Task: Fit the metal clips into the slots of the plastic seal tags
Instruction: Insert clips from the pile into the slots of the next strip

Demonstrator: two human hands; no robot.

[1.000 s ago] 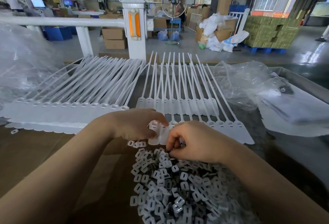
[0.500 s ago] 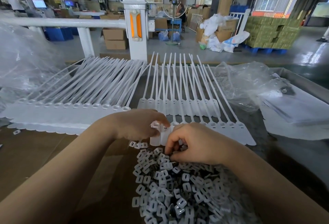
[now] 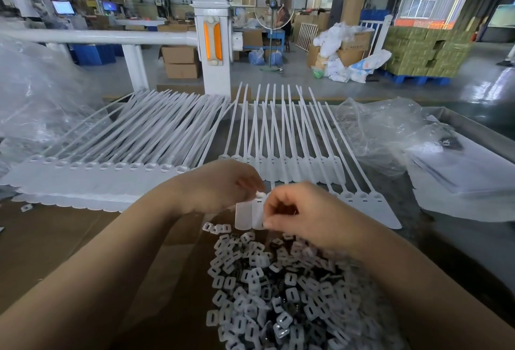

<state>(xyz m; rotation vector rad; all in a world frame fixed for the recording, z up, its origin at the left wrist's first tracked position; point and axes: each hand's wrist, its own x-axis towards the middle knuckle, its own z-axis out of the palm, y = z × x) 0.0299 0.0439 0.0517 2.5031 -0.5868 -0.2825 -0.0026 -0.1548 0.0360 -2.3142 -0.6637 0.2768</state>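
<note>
Seal tags: white flat paddles with long thin tails, frame centre, between both hands.
Left hand: fingertips pinch the tags' slotted top.
Right hand: fingers curled, pinching the tags' edge.
Metal clips: silvery slotted heap, lower centre.
Plastic bag: crumpled, clear, right.
</note>
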